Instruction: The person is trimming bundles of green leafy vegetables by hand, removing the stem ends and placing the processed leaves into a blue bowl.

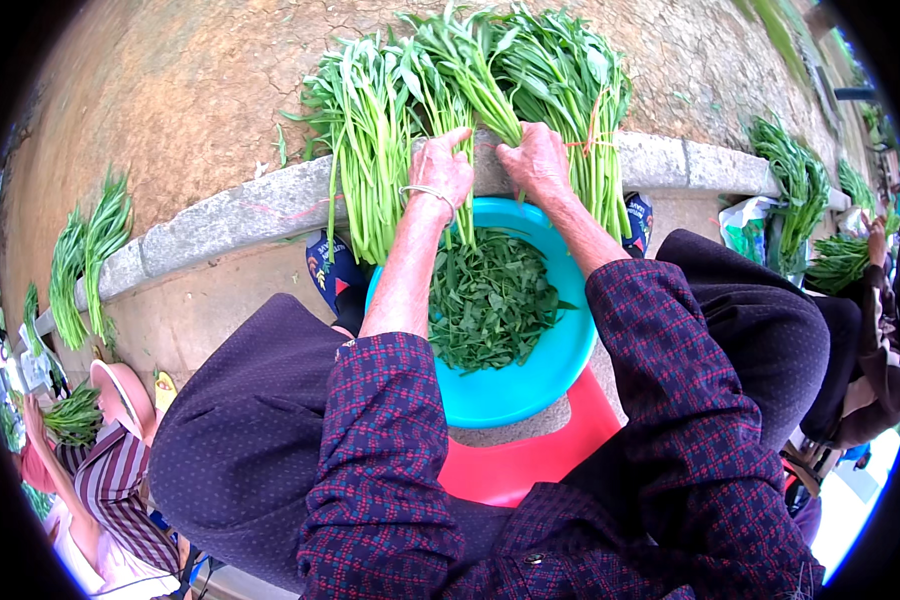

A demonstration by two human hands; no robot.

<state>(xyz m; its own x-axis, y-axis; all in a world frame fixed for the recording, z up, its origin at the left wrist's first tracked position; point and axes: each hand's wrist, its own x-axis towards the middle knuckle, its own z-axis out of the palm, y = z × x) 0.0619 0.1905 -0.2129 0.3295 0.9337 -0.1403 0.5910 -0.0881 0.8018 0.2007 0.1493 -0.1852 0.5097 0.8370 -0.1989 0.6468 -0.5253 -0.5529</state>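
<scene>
My right hand (537, 159) is closed round the stems of a small bunch of leafy greens (487, 82), whose leaves point away from me. Beside it my left hand (442, 169), with a pale bracelet at the wrist, lies over the stems of another bunch (439, 97); its grip is partly hidden. Long-stemmed greens (367, 150) lie left of my hands, across the curb. A larger bundle (600, 142) with reddish ties lies to the right. Below my hands a turquoise plastic basin (495, 401) holds loose green leaves (495, 300).
A stone curb (656, 161) crosses in front, with cracked bare earth (195, 97) beyond. A red plastic stool (521, 457) shows below the basin. Other people with greens sit at far left (112, 480) and far right (874, 360). A pink basin (124, 394) stands at left.
</scene>
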